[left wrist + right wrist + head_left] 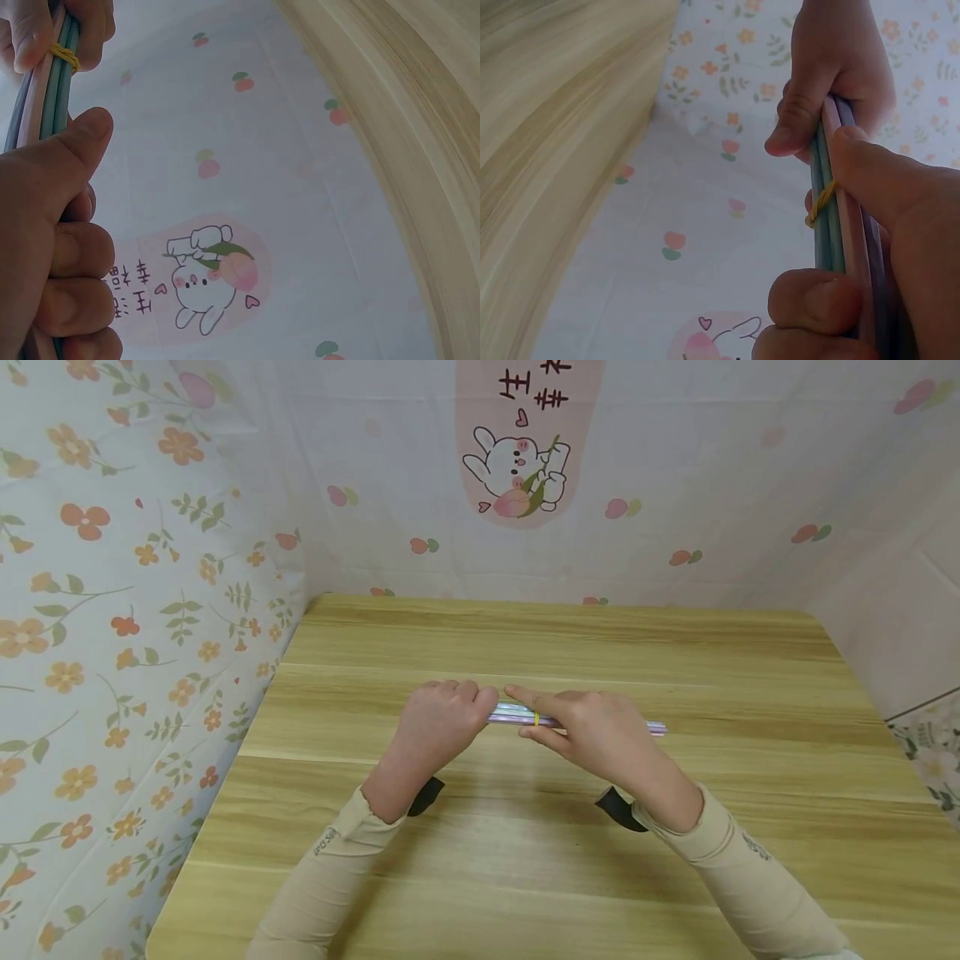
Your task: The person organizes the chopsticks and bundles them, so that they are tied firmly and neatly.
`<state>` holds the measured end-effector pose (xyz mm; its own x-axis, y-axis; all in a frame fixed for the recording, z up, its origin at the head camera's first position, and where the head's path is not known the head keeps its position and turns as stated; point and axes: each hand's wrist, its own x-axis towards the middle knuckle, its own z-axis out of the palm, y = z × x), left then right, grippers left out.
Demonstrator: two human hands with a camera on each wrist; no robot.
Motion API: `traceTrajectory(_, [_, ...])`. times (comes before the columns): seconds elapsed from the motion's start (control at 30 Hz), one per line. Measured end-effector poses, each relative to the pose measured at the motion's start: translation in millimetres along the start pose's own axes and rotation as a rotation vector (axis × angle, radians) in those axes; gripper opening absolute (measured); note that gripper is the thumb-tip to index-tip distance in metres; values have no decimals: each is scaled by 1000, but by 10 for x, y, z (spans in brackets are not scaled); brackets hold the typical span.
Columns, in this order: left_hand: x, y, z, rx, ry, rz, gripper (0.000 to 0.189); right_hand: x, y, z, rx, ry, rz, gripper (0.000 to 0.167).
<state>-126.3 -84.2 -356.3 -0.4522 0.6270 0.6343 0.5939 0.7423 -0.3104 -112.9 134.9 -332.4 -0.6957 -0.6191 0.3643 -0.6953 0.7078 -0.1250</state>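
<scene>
A bundle of slim pastel pencils (512,716), in pink, green and purple tones, is held level above the table between both hands. My left hand (444,720) grips its left end, with the fingers curled round it in the left wrist view. On the other side, my right hand (603,731) holds the bundle with the thumb along it and fingers wrapped beneath, as the right wrist view shows. A yellow rubber band (823,204) loops round the pencils near the right thumb. Past the right hand, the far ends stick out; the left ends are hidden inside the left hand.
Below the hands lies a wood-grain table (525,877). A white cloth with a rabbit print (517,472) hangs behind it, and a flowered cloth (112,652) hangs on the left. Dark straps (622,810) show at both wrists.
</scene>
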Motion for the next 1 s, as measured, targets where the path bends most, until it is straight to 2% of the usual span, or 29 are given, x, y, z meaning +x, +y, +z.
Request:
traceTrajectory(0.2, [-8,3,8,3,4,-6,28,-1,1,-1,6,-15,4,52])
traceTrajectory(0.37, [9,10,1,9,14,-5,27,-13,24,-49,53,-35,30,51])
traceTrajectory(0.63, [9,-1,-17,2,-2,-12,30,-37,81,-134,110,-33,26,24])
traceTrajectory(1.0, [16,8,-6,0,23,-18,30,5,35,-149,123,-123,-33,14])
